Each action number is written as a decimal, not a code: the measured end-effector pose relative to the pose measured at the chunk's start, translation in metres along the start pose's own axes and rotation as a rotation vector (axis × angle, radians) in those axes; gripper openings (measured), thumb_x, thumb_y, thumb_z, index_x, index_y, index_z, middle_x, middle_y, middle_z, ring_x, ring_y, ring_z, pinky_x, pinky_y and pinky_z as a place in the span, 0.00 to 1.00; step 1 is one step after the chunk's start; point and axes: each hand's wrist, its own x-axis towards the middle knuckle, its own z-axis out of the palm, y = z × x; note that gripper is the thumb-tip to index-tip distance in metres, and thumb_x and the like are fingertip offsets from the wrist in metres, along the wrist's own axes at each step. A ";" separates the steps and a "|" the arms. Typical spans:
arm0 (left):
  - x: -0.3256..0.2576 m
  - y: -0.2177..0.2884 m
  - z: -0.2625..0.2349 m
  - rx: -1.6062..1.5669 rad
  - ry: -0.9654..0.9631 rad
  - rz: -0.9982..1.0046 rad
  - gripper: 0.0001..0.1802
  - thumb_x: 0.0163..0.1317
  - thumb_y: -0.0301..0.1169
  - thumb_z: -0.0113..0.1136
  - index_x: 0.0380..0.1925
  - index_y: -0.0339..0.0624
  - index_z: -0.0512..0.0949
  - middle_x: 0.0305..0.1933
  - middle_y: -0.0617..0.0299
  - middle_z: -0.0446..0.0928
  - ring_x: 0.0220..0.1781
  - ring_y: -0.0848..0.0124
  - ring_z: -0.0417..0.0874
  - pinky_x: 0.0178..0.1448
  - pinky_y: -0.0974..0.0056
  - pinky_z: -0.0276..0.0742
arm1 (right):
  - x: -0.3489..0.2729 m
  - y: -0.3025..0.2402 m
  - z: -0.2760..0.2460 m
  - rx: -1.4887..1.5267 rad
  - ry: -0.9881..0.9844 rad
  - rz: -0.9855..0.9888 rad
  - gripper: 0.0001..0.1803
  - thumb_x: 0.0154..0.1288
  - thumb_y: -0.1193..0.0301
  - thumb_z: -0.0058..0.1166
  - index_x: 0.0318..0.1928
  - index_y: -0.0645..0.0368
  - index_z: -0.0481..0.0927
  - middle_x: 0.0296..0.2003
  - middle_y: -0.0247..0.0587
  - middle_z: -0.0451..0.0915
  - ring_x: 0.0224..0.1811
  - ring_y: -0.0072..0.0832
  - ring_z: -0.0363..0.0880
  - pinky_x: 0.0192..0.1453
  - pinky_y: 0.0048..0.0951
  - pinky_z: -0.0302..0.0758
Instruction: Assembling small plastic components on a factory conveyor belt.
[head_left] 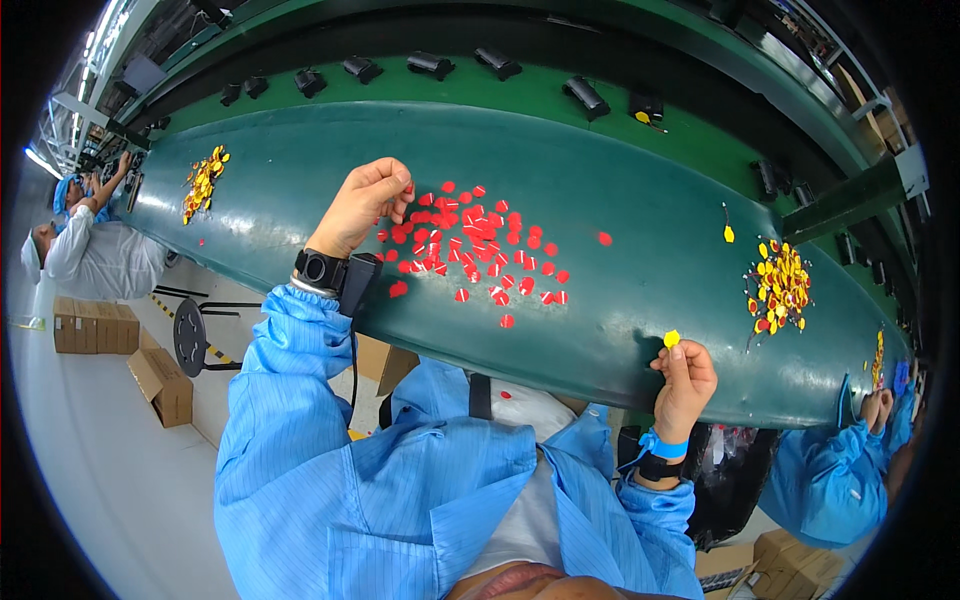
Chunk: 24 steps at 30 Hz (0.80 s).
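Note:
My left hand [366,203] is over the left edge of a loose spread of small red discs [480,235], thumb and fingers pinched together. A bit of red shows at its fingertips, which looks like one red disc [409,187]. Many of the spread discs carry a pale line across them. Nearer the table's front edge, on the right, my right hand [686,384] pinches a small flat yellow piece [671,339] between thumb and fingers. Both hands are above the long dark green table [600,300].
Piles of yellow and red pieces lie at the right [778,287] and far left [204,184]. Black devices [430,65] line the green strip along the back. Co-workers [105,255] sit at both ends. Cardboard boxes [160,385] and a round stool [190,338] stand left.

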 end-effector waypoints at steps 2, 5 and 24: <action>0.002 -0.001 -0.005 0.048 -0.010 -0.029 0.09 0.66 0.34 0.52 0.28 0.44 0.72 0.28 0.68 0.73 0.25 0.81 0.71 0.31 0.74 0.71 | 0.000 0.001 0.002 -0.014 -0.001 -0.005 0.04 0.63 0.77 0.53 0.36 0.66 0.77 0.28 0.38 0.78 0.26 0.20 0.75 0.34 0.23 0.76; 0.009 0.009 -0.011 0.343 0.027 -0.035 0.08 0.65 0.32 0.52 0.28 0.42 0.72 0.26 0.69 0.72 0.26 0.79 0.72 0.32 0.72 0.70 | -0.001 0.001 0.003 -0.056 0.003 -0.021 0.04 0.63 0.77 0.53 0.36 0.66 0.76 0.28 0.37 0.78 0.26 0.19 0.75 0.34 0.21 0.75; 0.036 0.022 0.002 1.230 0.031 -0.030 0.17 0.50 0.32 0.64 0.37 0.38 0.72 0.25 0.55 0.77 0.31 0.57 0.79 0.36 0.56 0.72 | -0.007 0.004 0.006 -0.125 -0.003 -0.072 0.04 0.63 0.78 0.54 0.36 0.66 0.76 0.29 0.35 0.78 0.27 0.17 0.74 0.34 0.19 0.73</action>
